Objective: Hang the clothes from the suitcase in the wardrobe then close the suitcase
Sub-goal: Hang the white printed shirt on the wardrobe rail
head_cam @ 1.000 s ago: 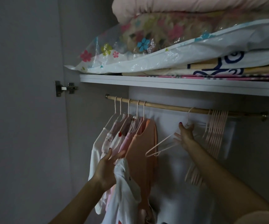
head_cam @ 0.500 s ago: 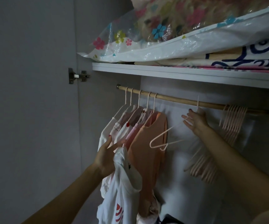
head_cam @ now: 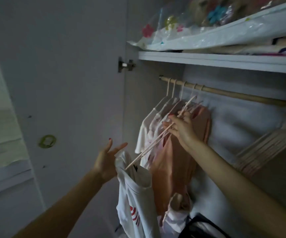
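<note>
My right hand (head_cam: 179,127) pinches a pale pink hanger (head_cam: 156,140) and holds it slanted, its lower end reaching into the neck of a white shirt with red print (head_cam: 135,200). My left hand (head_cam: 107,159) holds that shirt up at the collar, fingers spread above the cloth. Behind them several garments, among them a peach top (head_cam: 173,162), hang on hangers from the wooden wardrobe rail (head_cam: 229,94). The suitcase is out of view.
A bunch of empty pink hangers (head_cam: 265,152) hangs at the rail's right end. The shelf (head_cam: 224,63) above carries bagged bedding (head_cam: 207,30). The wardrobe door (head_cam: 61,83) stands open on the left, with its hinge (head_cam: 126,64). A dark bag (head_cam: 202,227) sits low down.
My right hand took a pink hanger off the rail and brought it left and down to the white shirt. The view swung left. My left hand still holds the shirt up.
</note>
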